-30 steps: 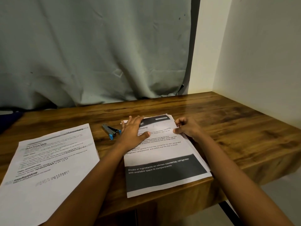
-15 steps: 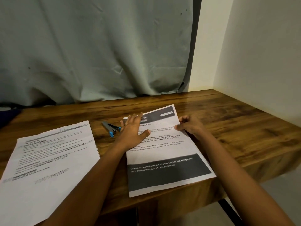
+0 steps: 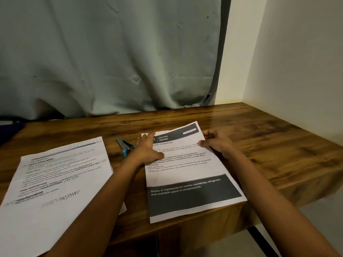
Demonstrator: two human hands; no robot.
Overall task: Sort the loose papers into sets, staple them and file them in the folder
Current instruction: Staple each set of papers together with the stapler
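Observation:
A printed stack of papers [image 3: 187, 175] with dark header and footer bands lies at the front middle of the wooden table [image 3: 269, 151]. My left hand [image 3: 146, 151] rests flat on the stack's upper left part, fingers spread. My right hand [image 3: 216, 143] pinches the right edge of the top sheet near its upper corner. A small grey and blue stapler [image 3: 125, 146] lies on the table just left of my left hand. A second set of papers [image 3: 50, 180] lies at the front left. No folder is in view.
A grey curtain [image 3: 111, 56] hangs behind the table. White walls [image 3: 297, 62] close in at the right. A dark blue object [image 3: 9, 132] shows at the far left edge. The stack overhangs the table's front edge slightly.
The top sheet has slid away from me and lined up over the stack, whose fanned right edges no longer show. My right hand has loosened its fingers at the edge.

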